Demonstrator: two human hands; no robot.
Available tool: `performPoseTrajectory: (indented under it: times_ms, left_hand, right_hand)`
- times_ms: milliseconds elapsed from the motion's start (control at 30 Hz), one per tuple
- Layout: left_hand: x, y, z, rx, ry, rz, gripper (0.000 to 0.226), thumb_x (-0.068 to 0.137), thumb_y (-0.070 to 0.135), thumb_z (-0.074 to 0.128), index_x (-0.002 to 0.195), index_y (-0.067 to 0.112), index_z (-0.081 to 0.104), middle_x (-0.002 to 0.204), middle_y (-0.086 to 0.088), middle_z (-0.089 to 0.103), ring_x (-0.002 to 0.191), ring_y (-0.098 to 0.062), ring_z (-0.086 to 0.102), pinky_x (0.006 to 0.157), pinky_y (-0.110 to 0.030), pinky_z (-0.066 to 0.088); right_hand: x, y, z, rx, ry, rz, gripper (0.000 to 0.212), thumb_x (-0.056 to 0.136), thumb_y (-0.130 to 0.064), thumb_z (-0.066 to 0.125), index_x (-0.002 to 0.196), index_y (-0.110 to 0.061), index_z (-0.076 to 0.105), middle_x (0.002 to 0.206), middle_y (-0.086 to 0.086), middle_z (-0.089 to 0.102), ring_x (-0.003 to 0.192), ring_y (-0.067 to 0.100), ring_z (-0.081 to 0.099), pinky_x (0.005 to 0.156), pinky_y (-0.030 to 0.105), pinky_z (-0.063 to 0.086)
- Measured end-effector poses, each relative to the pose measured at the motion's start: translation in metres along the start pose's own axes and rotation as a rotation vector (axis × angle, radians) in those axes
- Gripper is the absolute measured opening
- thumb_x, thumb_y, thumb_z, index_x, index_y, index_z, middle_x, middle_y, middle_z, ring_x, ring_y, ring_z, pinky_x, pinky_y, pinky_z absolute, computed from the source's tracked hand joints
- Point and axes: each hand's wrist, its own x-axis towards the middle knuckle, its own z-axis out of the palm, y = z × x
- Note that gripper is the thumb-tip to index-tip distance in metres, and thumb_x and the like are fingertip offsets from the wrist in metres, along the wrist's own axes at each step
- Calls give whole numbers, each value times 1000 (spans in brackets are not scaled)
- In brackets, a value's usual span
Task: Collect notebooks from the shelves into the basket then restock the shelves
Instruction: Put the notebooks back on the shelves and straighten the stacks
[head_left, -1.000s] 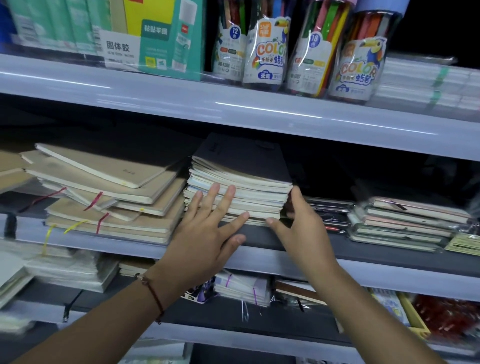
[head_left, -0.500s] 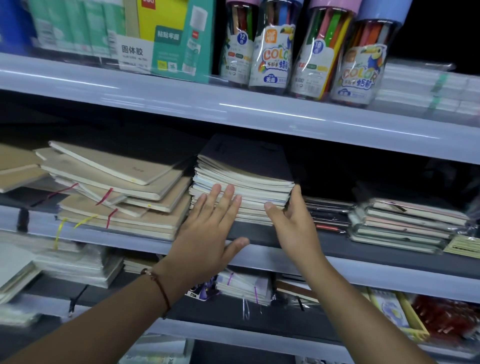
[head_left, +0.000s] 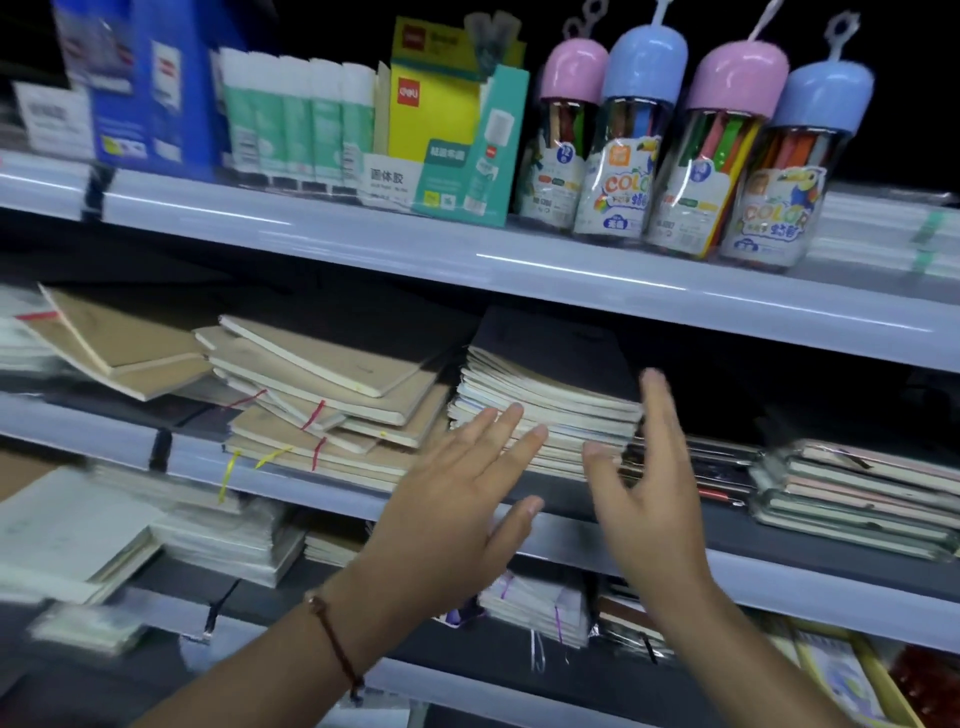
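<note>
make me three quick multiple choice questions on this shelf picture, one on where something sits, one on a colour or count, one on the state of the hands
1. Where is the dark-covered notebook stack?
A. top shelf
B. middle shelf, right of the brown notebooks
C. in a basket

2. How many crayon jars have pink caps?
A. two
B. four
C. none

3. What are the hands doing?
A. both gripping the stack
B. left hand and right hand open, fingers spread, holding nothing
C. one holds a jar

Answers: 1 B, it lies beside the brown pile under the top shelf. 2 A, caps run pink, blue, pink, blue. 3 B, fingers are straight and nothing is grasped.
</note>
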Motion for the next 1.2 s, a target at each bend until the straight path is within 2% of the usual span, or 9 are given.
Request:
performPoseTrajectory:
  times_ms: [167,367,500,633,767,867,1000,1133,1200]
  left_hand:
    - [-32,-67,-59,125,180,-42,46,94,33,47,132,11,58,139,-11,54,131,-29,48,107,-48,39]
    - [-63,-172,-88,385,-2,-70,75,87,62,48,146,16,42,154,-24,29,140,-47,29,108,-63,32]
    - [-51,-217,-95,370,-146,-70,100,69,87,40,150,28,29,158,-20,20,142,-47,24,106,-63,36]
    - [-43,-233,-90,281,-159,-17,102,66,94,33,148,33,32,158,-16,19,140,-48,24,104,-63,39]
    - [-37,-239,-86,272,-139,-3,95,69,88,36,146,33,34,155,-16,24,136,-46,30,98,-62,44]
    - [-31,-238,-83,356,-78,4,90,70,79,55,145,31,37,147,-22,35,128,-45,38,89,-59,48]
    - [-22,-231,-72,485,-11,-82,101,60,70,72,146,31,39,135,-24,45,117,-49,45,96,-67,36]
    - [-11,-227,-55,458,-50,-158,107,62,52,84,148,30,25,129,-25,45,106,-43,51,95,-61,41]
    - [-11,-227,-50,400,-42,-186,109,61,50,85,149,28,25,130,-24,44,108,-42,49,98,-60,40]
  right_hand:
    - [-15,-56,50,-288,-341,-342,65,97,-46,42,155,-31,16,161,-19,-2,147,-5,-4,115,9,-3]
    - [2,-88,125,-507,-481,-485,76,97,-51,46,157,-24,7,165,0,3,151,18,-5,121,34,-5]
    - [15,-86,150,-653,-447,-482,90,87,-53,62,156,-20,15,162,4,18,150,27,9,122,40,1]
    - [13,-76,157,-698,-375,-485,91,76,-53,73,150,-17,33,155,5,36,142,27,30,119,41,16]
    - [19,-73,161,-725,-308,-502,87,75,-49,74,147,-13,40,149,9,43,136,31,39,115,47,33]
    - [30,-71,165,-798,-301,-517,88,75,-49,75,147,-13,40,147,9,45,130,31,44,111,46,37]
    - [44,-64,167,-860,-281,-521,91,77,-57,69,149,-14,35,138,5,49,116,27,47,102,41,42]
    - [54,-58,174,-954,-231,-401,103,62,-51,84,147,-17,36,115,7,56,90,30,53,79,42,50]
    - [55,-54,174,-964,-234,-384,105,61,-50,85,148,-19,34,116,7,56,91,30,53,79,41,50]
